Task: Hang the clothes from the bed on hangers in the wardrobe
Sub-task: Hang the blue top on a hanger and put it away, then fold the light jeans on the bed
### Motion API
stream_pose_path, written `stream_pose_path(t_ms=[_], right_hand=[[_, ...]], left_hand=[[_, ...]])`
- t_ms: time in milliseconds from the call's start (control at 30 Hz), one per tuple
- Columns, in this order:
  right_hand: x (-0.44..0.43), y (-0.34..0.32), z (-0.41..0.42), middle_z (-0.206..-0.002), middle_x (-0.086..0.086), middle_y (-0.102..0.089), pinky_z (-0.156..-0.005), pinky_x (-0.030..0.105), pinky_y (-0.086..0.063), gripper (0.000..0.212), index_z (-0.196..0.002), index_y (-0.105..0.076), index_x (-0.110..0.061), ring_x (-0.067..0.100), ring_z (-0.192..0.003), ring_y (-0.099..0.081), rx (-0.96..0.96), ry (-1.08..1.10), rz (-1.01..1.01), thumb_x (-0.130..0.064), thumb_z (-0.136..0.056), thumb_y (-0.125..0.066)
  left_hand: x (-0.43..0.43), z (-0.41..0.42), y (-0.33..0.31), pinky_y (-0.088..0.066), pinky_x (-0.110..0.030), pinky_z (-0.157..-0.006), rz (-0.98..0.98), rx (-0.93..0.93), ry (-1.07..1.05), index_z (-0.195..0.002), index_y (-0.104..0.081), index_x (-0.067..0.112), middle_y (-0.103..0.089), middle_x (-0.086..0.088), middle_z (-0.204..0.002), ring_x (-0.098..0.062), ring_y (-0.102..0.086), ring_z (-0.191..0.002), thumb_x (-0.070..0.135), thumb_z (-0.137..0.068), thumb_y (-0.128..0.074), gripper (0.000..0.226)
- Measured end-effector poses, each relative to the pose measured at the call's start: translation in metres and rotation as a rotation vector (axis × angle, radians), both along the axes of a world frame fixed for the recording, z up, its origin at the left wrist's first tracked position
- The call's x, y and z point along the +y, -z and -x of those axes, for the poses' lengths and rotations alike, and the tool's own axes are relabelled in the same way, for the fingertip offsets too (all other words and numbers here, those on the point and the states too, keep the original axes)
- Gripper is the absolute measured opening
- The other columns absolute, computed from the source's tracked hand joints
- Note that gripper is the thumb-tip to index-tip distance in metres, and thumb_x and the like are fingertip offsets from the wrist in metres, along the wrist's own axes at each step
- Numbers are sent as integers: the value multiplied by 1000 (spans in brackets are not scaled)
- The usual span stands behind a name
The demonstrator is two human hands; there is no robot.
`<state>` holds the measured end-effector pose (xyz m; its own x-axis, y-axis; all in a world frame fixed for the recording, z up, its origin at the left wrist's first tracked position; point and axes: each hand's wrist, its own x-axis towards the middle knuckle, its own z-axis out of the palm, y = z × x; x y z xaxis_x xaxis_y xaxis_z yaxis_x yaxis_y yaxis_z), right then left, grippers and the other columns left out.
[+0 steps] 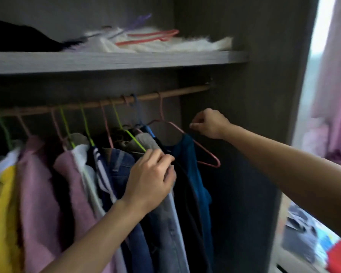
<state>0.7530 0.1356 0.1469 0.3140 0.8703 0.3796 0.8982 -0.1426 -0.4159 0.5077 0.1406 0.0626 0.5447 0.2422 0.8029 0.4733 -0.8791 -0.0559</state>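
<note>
Now blue top (187,154) lopsided on pink hanger (207,151) — left hand (152,175) grips hanging clothes (165,217), right hand (210,123) seemingly pinches strap (194,133).

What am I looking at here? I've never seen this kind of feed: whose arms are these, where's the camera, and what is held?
No machine here: these are a person's bare hands, filmed by one camera worn on their head, facing an open wardrobe. The left hand has a grip on a grey garment among clothes hanging from the wooden rail. The right hand pinches its fingers together beside the pink hanger carrying a blue top; blur hides what it pinches. Spare hangers lie on the shelf above.
</note>
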Motion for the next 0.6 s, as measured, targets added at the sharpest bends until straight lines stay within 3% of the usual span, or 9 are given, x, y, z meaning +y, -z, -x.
stream_pose_path(t_ms=[100, 200, 300, 367, 467, 600], right_hand=[[-58, -3, -18, -72, -15, -59, -67, 29, -49, 15, -98, -69, -32, 15, -80, -64, -62, 45, -47, -42, -88, -62], [-117, -1, -43, -77, -8, -66, -73, 34, -53, 15, -95, -71, -31, 20, -84, -64, -190, 119, -168, -36, -84, -60], [-179, 8, -75, -78, -4, -68, -70, 33, -50, 15, -92, -72, -26, 23, -80, -64, -269, 149, -231, -26, -85, -59], [-222, 20, -104, -79, -5, -70, -67, 28, -46, 15, -94, -73, -25, 16, -74, -62, -291, 186, -225, -26, -88, -59], [-286, 47, -161, -65, -12, -59, -64, 25, -41, 13, -90, -74, -26, 11, -68, -57, -228, 315, -191, -29, -87, -62], [-358, 90, -238, -69, -9, -66, -74, 34, -54, 14, -85, -73, -28, 17, -75, -67, -111, 484, -66, -35, -82, -62]], left_hand=[[-15, -33, 5, -48, -43, -70, -71, 20, -28, -92, -68, 12, -60, -3, -87, -25, -57, -84, 22, -85, -52, 20], [-38, -75, 18, -46, -42, -66, -84, 71, 21, -86, -67, 14, -59, -2, -82, -25, -56, -79, 23, -84, -51, 18], [-69, -129, 44, -48, -34, -61, -7, 186, 143, -81, -64, 19, -59, 5, -75, -18, -57, -72, 28, -83, -50, 17], [-97, -171, 64, -48, -32, -57, 67, 261, 203, -77, -62, 22, -57, 8, -70, -16, -57, -67, 31, -83, -45, 20], [-146, -233, 99, -46, -29, -51, 171, 350, 283, -72, -59, 23, -59, 6, -66, -19, -60, -62, 33, -81, -47, 18], [-196, -302, 151, -44, -32, -69, 384, 514, 281, -91, -58, 22, -63, 3, -92, -22, -61, -89, 36, -90, -46, 18]])
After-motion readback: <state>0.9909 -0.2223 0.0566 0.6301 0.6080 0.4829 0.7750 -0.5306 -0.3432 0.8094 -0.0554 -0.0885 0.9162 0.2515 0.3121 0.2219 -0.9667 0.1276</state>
